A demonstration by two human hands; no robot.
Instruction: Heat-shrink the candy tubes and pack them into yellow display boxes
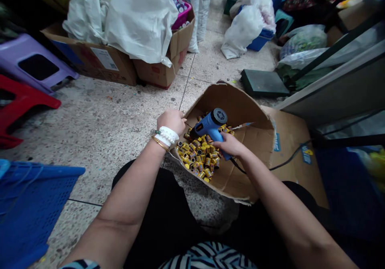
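While the left hand (171, 122), ringed at the wrist by white and gold-coloured bracelets, is closed on the left edge of the tilted, open brown cardboard box (258, 134), the right hand (231, 144) is clamped round the grip of the blue, pistol-shaped plastic heat gun (207, 124). This tool is inside the box, its barrel's long axis slanting from the round, slotted dark rear cap down to the dark nozzle, which points toward the box's left side; its handle angles toward the wearer. Below the barrel, small glossy yellow cylinders (206, 166) lie heaped within the box. Smooth black cord (282, 164) trails out past the box's right side, across flat brown cardboard (296, 168). Speckled, stony floor (120, 120) spreads left of the box.
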